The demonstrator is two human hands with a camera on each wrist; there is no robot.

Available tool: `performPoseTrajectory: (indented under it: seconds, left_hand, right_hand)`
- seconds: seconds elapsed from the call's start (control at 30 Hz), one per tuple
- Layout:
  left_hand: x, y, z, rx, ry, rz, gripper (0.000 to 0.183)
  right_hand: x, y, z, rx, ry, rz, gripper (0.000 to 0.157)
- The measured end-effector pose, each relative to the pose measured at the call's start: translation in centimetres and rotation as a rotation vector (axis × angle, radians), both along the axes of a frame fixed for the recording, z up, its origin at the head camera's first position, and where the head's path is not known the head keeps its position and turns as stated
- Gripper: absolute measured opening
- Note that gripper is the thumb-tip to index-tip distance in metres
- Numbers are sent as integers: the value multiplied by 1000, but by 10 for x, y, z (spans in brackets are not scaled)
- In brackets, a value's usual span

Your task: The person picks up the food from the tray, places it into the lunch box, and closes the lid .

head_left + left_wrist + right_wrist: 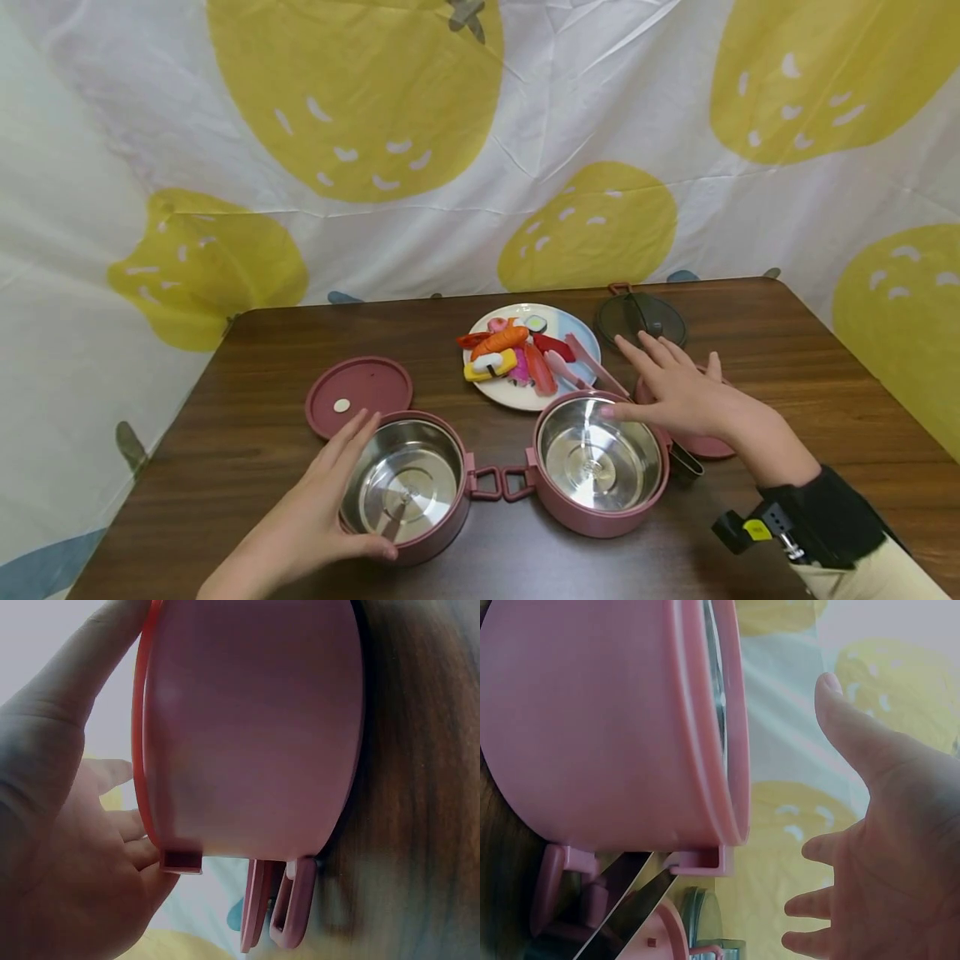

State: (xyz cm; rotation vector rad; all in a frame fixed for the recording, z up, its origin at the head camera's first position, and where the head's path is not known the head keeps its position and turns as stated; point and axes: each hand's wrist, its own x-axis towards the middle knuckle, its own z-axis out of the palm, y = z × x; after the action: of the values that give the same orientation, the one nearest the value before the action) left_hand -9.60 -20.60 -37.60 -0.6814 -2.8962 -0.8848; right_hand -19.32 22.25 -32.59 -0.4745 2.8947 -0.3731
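Two pink pots with steel insides stand side by side, their loop handles nearly meeting. At the left pot (442, 533), my left hand (311, 508) is spread along the near-left rim, fingers extended and thumb at the front; the left wrist view shows this hand (52, 772) beside the pot's wall (247, 727). Over the right edge of the right pot (600, 523) hovers my right hand (686, 396), fingers spread and holding nothing. In the right wrist view a gap shows between the hand (900, 855) and the pot rim (735, 735).
Behind the pots, a plate (510, 398) carries several toy foods and pink tongs (592, 362). A pink lid (360, 379) lies behind the left pot, another pink lid (708, 446) right of the right pot. Farther back is a dark glass lid (637, 312). A patterned cloth hangs behind the table.
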Motion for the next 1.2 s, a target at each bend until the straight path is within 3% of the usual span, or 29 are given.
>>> performPoseTrajectory:
  seconds: [0.37,0.73,0.9,1.2]
  left_hand:
    - [1,-1,-5,5,-4,19,127]
    - [1,-1,-7,19,8,16,126]
    - [1,-2,-9,17,18,16,126]
    - [0,-3,-9,12,21,7,125]
  right_hand:
    - [-3,7,-6,-19,2,-9,104]
    - [-14,15,-12,-123,139,-49,76]
    - [-20,14,-19,-184,106,-52,63]
    - [-29,11,-29,-165,81,-6,47]
